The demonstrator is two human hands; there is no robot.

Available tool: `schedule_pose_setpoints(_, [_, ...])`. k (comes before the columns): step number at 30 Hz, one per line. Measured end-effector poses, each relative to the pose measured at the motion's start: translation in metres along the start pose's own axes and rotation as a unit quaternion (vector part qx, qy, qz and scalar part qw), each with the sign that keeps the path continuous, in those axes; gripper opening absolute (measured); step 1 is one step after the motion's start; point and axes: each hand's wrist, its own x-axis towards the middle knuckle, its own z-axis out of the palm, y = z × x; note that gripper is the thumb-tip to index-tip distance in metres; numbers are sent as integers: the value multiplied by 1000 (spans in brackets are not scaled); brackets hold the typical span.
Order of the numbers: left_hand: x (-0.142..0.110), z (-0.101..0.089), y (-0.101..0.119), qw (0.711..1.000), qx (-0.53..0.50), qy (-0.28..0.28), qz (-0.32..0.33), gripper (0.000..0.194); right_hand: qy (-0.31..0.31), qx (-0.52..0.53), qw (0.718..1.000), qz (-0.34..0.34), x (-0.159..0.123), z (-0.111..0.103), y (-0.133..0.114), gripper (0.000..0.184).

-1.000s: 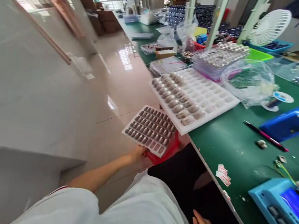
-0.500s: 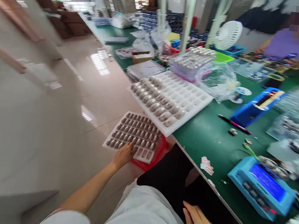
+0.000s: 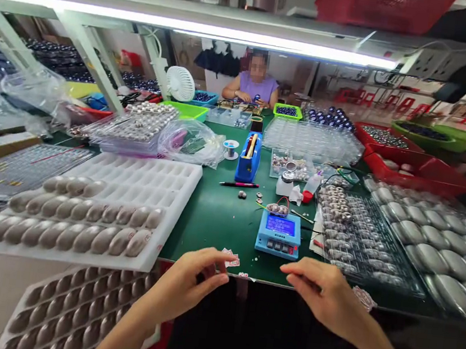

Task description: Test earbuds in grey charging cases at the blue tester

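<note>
My left hand (image 3: 189, 282) hovers at the front edge of the green table (image 3: 218, 223), its thumb and fingers pinched together; what they hold is hidden. It is just below some small red-and-white labels (image 3: 231, 260). My right hand (image 3: 328, 296) hangs beside it with its fingers curled in and nothing visible in them. A blue meter (image 3: 279, 234) with a lit screen sits just beyond both hands. Left of my left hand, below the table edge, lies a tray of small brown oval pieces (image 3: 72, 307).
A white foam tray (image 3: 164, 180) holds rows of oval shells at the left. Clear trays of metal parts (image 3: 361, 235) and of large ovals (image 3: 428, 244) fill the right. A pen (image 3: 238, 184), a blue tape dispenser (image 3: 248, 159) and a fan (image 3: 181, 83) stand further back. A person (image 3: 252, 86) sits opposite.
My view has swung from the floor on the left to the table straight ahead. My left hand has left the brown-piece tray and come up pinched. My right hand has risen from my lap.
</note>
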Motion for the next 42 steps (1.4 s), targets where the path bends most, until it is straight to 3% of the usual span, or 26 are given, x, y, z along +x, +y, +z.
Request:
schedule_pose_setpoints(3, [35,-2,10,997,36,32,55,25,48,-40,998,-11,6,-28,-5,22])
schedule_pose_setpoints(5, [48,1,16,995,45,40,75,23,63,-42,997,-4,3,-35,-5,22])
schedule_pose_setpoints(11, [54,12,15,996,46,33,73,22,44,-12,996,74,-26,-21,13,23])
schedule_pose_setpoints(15, [52,10,10,996,51,36,59,21,28,-29,996,79,-32,-21,23,27])
schedule_pose_setpoints(19, [69,6,13,992,82,51,80,21,32,-60,996,58,-6,-38,25,25])
schedule_pose_setpoints(23, [109,10,19,978,167,83,90,23,44,-134,989,36,45,-51,25,20])
schedule_pose_setpoints(29, [154,23,18,946,298,116,54,26,25,-274,959,68,106,-38,30,22])
schedule_pose_setpoints(36, [162,26,19,942,317,99,45,23,7,-295,953,65,118,-25,40,17])
schedule_pose_setpoints(42, [158,23,25,954,278,110,32,20,31,-265,962,60,120,-28,37,15])
